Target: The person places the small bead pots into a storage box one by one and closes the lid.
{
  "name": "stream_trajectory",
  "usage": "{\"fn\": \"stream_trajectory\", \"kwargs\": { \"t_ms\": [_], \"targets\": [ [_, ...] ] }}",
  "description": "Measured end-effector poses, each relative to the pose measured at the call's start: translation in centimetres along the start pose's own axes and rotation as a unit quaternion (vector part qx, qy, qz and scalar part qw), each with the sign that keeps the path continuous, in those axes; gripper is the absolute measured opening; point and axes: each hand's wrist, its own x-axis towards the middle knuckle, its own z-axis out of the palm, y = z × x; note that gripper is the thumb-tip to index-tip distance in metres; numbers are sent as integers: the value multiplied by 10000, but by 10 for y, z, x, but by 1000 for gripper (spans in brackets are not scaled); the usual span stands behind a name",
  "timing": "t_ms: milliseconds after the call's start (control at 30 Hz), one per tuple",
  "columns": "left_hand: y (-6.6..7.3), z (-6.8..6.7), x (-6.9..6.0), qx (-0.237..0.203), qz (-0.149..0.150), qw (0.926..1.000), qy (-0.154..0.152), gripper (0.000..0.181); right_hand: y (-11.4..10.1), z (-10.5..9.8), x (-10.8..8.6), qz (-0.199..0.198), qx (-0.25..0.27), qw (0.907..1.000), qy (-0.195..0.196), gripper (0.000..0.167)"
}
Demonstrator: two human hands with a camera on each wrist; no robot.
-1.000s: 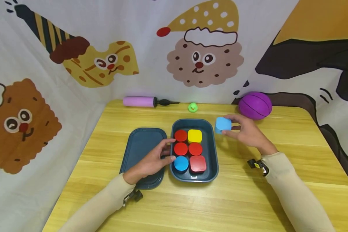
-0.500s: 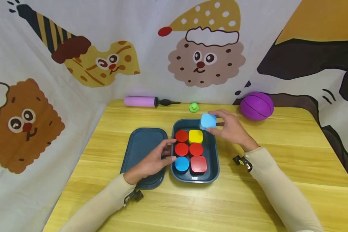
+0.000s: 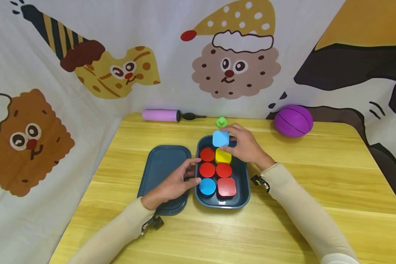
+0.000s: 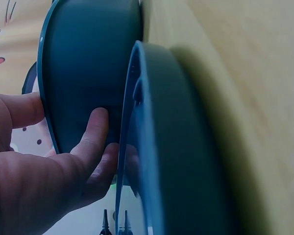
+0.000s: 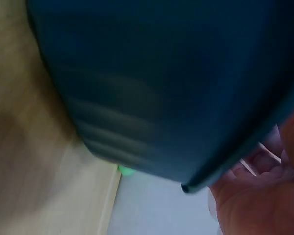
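Note:
In the head view my right hand [image 3: 245, 143] pinches a light blue rounded-square block [image 3: 220, 139] between thumb and fingers, above the far end of a dark blue box [image 3: 241, 196]. Inside the box stand a yellow block [image 3: 223, 156], a red rounded-square block [image 3: 226, 187], several round red blocks [image 3: 207, 169] and a round blue block [image 3: 207, 186]. My left hand [image 3: 175, 182] rests against the box's left side; the left wrist view has its fingers [image 4: 95, 129] touching the outer wall. The right wrist view hides the held block behind the box wall.
A dark blue lid [image 3: 163, 165] lies left of the box, partly beneath my left hand. Along the back stand a pink hand pump [image 3: 161, 115], a green toy duck [image 3: 221, 122] and a purple ball [image 3: 293, 121]. A printed cloth hangs behind the wooden table [image 3: 198, 234].
My right hand has carried the light blue block leftward, from beside the box to above its far end. The left hand has stayed against the box.

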Motion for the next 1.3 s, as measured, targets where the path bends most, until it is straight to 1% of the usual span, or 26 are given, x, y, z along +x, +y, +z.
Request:
{"fn": "stream_trajectory", "kwargs": {
  "t_ms": [133,233,467,567,667,767,867,1000,1067,1200,1300],
  "targets": [
    [-1,-1,0,-21,5,10000,-20,65,-2,9,0,-238,-237,9994,5,64],
    [-1,-1,0,12,6,10000,-10,65,0,13,-1,-368,-315,9988,28,64],
    [0,0,1,20,22,10000,7,65,1,13,-5,-541,-582,9966,197,63],
    [0,0,0,19,11,10000,22,65,0,12,-5,-465,-569,9973,75,63],
    [0,0,0,30,-17,10000,24,65,0,11,-6,-241,-548,9980,-209,64],
    [0,0,0,60,10,10000,4,66,0,9,-7,-31,-617,9974,-374,65],
    [0,0,0,50,49,10000,-11,66,1,9,-7,-8,-809,9958,-428,65],
    [1,0,0,42,41,10000,9,66,1,11,-6,-57,-1222,9908,-572,66],
    [1,0,0,68,36,10000,16,66,1,12,-6,-18,-1368,9888,-597,68],
    [1,0,0,75,55,10000,-13,67,-1,14,-7,29,-1451,9877,-586,70],
    [0,0,0,85,38,10000,-29,67,-2,15,-8,110,-1392,9883,-618,69]
  ]
}}
